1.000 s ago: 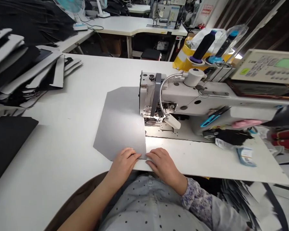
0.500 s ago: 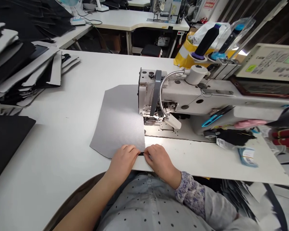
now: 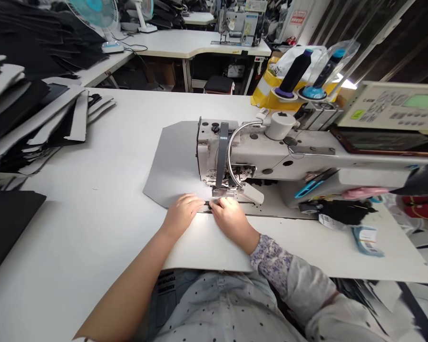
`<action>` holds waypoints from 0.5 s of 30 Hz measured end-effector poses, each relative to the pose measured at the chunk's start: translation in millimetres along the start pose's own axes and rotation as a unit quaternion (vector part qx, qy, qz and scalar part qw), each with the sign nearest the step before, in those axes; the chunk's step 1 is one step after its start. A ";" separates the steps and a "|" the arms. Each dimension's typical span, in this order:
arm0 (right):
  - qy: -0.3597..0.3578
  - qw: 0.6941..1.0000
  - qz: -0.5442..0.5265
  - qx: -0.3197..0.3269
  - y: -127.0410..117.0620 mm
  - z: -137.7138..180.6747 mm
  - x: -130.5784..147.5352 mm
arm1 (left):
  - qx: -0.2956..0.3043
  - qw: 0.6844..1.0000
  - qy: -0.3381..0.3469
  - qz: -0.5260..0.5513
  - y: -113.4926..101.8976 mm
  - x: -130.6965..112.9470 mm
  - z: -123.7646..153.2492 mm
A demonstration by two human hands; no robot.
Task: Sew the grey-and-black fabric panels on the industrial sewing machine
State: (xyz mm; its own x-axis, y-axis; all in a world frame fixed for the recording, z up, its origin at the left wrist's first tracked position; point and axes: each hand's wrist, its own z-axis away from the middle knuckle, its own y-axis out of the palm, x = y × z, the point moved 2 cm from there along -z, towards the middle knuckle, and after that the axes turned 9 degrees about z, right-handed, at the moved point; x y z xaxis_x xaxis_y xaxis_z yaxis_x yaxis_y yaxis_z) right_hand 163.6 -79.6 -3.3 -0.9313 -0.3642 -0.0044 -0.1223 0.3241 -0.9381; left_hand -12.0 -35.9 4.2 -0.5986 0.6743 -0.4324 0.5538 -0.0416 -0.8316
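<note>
A grey fabric panel lies flat on the white table, its right part under the head of a sewing machine. My left hand is closed on the panel's near edge, fingers together. Close beside it, my right hand pinches the near right corner, just in front of the presser foot. A short black strip of edge shows between the two sets of fingertips. The panel's right side is hidden by the machine head and my right hand.
Black and grey cut pieces are piled at the left, with a black panel nearer me. Thread cones and a control panel stand behind the machine arm. A blue packet lies at the right.
Both hands have moved forward, away from the table's front edge, carrying the grey panel further along under the machine head. The camera view has tilted up slightly.
</note>
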 end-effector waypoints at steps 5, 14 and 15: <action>0.032 0.999 -0.009 0.008 3.3 -14.3 -6.8 | 0.006 0.999 0.007 0.033 -0.3 12.8 -18.6; 0.052 0.997 -0.019 0.052 3.4 -22.7 -10.1 | 0.007 0.999 0.007 0.040 1.1 24.1 -28.1; 0.050 0.997 -0.020 0.054 4.4 -23.8 -10.7 | 0.007 0.999 0.009 0.043 1.0 25.1 -29.4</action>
State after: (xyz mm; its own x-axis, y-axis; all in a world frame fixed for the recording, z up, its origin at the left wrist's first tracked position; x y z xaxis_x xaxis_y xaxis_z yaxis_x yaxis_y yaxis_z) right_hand 164.9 -53.5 0.9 -0.9569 -0.2836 0.0631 -0.1273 0.2139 -0.9685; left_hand -9.4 2.7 2.7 -0.5393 0.6804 -0.4963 0.5945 -0.1099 -0.7966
